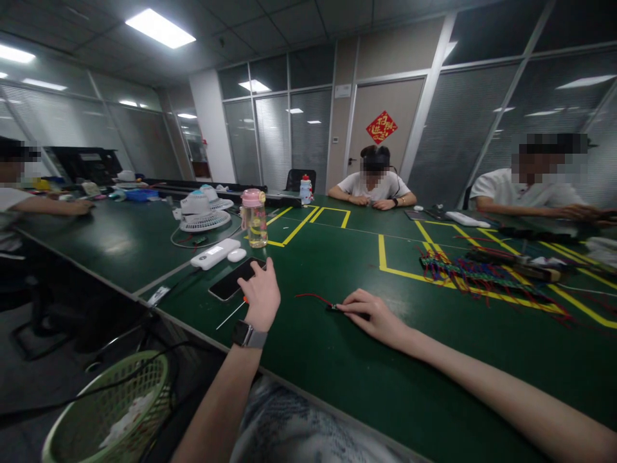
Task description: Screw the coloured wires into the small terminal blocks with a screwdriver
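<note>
Red wire (313,297) trails left from the right hand's (375,315) fingertips, which close on its small black end. It looks light and limp, best gripped at that end. The left hand (263,294) is spread loosely, fingertips at a phone (234,279).

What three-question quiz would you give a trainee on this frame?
1. Which thing lies closest to the left hand? A) a dark phone B) a mug C) a keyboard
2. True or false: the right hand is lifted clear of the green table.
3. Fill in: the right hand touches the end of a thin ___ wire.

Key: 1 A. 2 False, it rests on the table. 3 red.
</note>
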Demonstrator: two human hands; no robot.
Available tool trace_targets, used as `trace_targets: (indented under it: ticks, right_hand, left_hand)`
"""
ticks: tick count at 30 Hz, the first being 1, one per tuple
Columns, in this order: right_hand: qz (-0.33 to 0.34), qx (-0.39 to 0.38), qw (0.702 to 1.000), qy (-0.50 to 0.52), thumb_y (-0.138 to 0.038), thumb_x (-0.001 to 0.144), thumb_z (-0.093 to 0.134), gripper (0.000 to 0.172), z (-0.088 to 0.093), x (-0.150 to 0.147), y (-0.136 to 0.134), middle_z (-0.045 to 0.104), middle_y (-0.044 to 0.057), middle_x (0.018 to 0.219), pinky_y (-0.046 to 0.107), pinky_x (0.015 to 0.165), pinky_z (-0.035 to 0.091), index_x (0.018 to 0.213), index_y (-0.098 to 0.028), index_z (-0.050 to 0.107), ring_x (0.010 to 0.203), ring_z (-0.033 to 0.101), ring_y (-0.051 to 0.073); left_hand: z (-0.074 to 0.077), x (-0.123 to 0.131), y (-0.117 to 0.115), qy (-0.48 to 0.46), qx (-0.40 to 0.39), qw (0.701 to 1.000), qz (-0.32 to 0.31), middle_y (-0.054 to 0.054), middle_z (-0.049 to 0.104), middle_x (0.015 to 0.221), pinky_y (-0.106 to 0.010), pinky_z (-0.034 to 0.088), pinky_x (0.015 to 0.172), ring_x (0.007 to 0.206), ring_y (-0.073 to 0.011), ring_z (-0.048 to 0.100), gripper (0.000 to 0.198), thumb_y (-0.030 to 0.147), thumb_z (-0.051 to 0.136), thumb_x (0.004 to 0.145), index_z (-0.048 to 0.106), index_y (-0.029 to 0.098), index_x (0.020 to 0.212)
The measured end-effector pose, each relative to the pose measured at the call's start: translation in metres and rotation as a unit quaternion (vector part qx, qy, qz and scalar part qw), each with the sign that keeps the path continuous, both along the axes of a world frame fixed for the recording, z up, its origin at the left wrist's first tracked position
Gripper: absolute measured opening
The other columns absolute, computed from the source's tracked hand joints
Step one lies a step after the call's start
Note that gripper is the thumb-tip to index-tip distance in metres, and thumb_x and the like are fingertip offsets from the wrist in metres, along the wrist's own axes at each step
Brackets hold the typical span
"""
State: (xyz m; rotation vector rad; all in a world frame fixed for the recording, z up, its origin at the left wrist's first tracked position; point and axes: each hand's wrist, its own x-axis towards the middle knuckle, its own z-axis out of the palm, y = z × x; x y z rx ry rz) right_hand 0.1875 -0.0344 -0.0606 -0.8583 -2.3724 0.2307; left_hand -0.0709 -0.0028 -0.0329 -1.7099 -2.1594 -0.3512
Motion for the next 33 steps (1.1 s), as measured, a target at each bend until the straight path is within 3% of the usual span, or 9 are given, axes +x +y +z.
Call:
trace_targets:
  ticks: [5, 8, 11, 16, 21, 24, 28, 30, 33]
  right_hand:
    - [0.001, 0.001, 1.000, -0.003, -0.019, 0.090, 0.048, 0.026, 0.000, 0.001, 0.000, 0.065, 0.009, 0.097, 0.034, 0.079, 0.049, 0.106, -0.020, 0.068, 0.090, 0.058, 0.018]
    - [-0.002, 0.003, 1.000, -0.002, -0.019, 0.090, 0.047, 0.026, -0.001, 0.000, 0.000, 0.065, 0.009, 0.096, 0.034, 0.078, 0.049, 0.105, -0.020, 0.068, 0.088, 0.058, 0.018]
    - [-0.008, -0.007, 1.000, 0.008, -0.019, 0.089, 0.048, 0.026, -0.001, -0.001, 0.002, 0.064, 0.009, 0.094, 0.033, 0.078, 0.049, 0.103, -0.019, 0.069, 0.087, 0.058, 0.018]
    - [-0.028, -0.047, 0.998, 0.026, -0.019, 0.086, 0.053, 0.022, 0.000, -0.002, 0.004, 0.062, 0.007, 0.091, 0.030, 0.074, 0.049, 0.099, -0.021, 0.071, 0.082, 0.059, 0.016]
    - [-0.030, -0.039, 0.999, 0.022, -0.019, 0.086, 0.052, 0.023, -0.001, -0.001, 0.005, 0.061, 0.006, 0.090, 0.029, 0.072, 0.048, 0.100, -0.022, 0.071, 0.081, 0.058, 0.016]
    - [-0.030, -0.036, 0.999, 0.025, -0.020, 0.086, 0.053, 0.023, -0.002, -0.001, 0.005, 0.061, 0.007, 0.088, 0.028, 0.071, 0.048, 0.099, -0.021, 0.072, 0.080, 0.058, 0.016]
    - [-0.037, -0.050, 0.997, 0.042, -0.020, 0.084, 0.055, 0.021, -0.001, -0.003, 0.007, 0.062, 0.006, 0.084, 0.027, 0.068, 0.047, 0.096, -0.020, 0.073, 0.076, 0.058, 0.015]
    - [-0.038, -0.057, 0.996, 0.051, -0.020, 0.083, 0.057, 0.020, -0.001, -0.004, 0.008, 0.062, 0.006, 0.083, 0.026, 0.067, 0.047, 0.095, -0.019, 0.073, 0.074, 0.058, 0.014]
    - [-0.038, -0.056, 0.996, 0.052, -0.021, 0.083, 0.057, 0.020, -0.002, -0.005, 0.009, 0.062, 0.005, 0.083, 0.025, 0.066, 0.047, 0.095, -0.020, 0.074, 0.073, 0.059, 0.014]
  left_hand:
    - [-0.006, -0.004, 0.005, -0.012, -0.036, 0.999, 0.009, -0.022, 0.045, 0.128, -0.064, 0.036, 0.088, 0.080, -0.0297, 0.067, 0.054, 0.018, 0.037, 0.086, 0.033, 0.024, 0.140]
    - [-0.002, -0.002, 0.004, -0.011, -0.022, 0.999, -0.026, -0.022, 0.042, 0.132, -0.065, 0.033, 0.093, 0.079, -0.0282, 0.067, 0.055, 0.019, 0.039, 0.087, 0.030, 0.024, 0.141]
    - [0.012, 0.012, -0.005, 0.013, 0.068, 0.989, -0.130, -0.017, 0.040, 0.136, -0.061, 0.024, 0.103, 0.081, -0.0223, 0.067, 0.054, 0.019, 0.039, 0.089, 0.029, 0.026, 0.141]
    - [0.030, 0.047, -0.023, 0.035, 0.148, 0.919, -0.363, -0.010, 0.048, 0.129, -0.053, 0.018, 0.112, 0.096, -0.0195, 0.063, 0.050, 0.020, 0.042, 0.089, 0.035, 0.026, 0.138]
    - [0.020, 0.059, -0.022, 0.038, 0.110, 0.910, -0.397, -0.010, 0.048, 0.131, -0.052, 0.020, 0.111, 0.102, -0.0186, 0.061, 0.059, 0.008, 0.043, 0.084, 0.030, 0.026, 0.139]
    - [0.017, 0.051, -0.018, 0.050, 0.073, 0.887, -0.454, -0.005, 0.057, 0.117, -0.049, 0.020, 0.112, 0.100, -0.0165, 0.061, 0.056, 0.004, 0.041, 0.082, 0.039, 0.025, 0.134]
    - [0.023, 0.043, -0.015, -0.053, 0.159, 0.870, -0.464, -0.006, 0.061, 0.107, -0.043, 0.030, 0.108, 0.100, -0.0162, 0.059, 0.043, 0.008, 0.037, 0.087, 0.046, 0.020, 0.127]
    - [0.025, 0.044, -0.017, -0.154, 0.189, 0.845, -0.476, -0.007, 0.062, 0.102, -0.033, 0.044, 0.094, 0.095, -0.0153, 0.059, 0.036, 0.013, 0.036, 0.090, 0.049, 0.019, 0.123]
    - [0.024, 0.052, -0.023, -0.278, 0.180, 0.799, -0.502, -0.005, 0.064, 0.087, -0.024, 0.048, 0.075, 0.080, -0.0128, 0.061, 0.028, 0.021, 0.039, 0.091, 0.056, 0.018, 0.113]
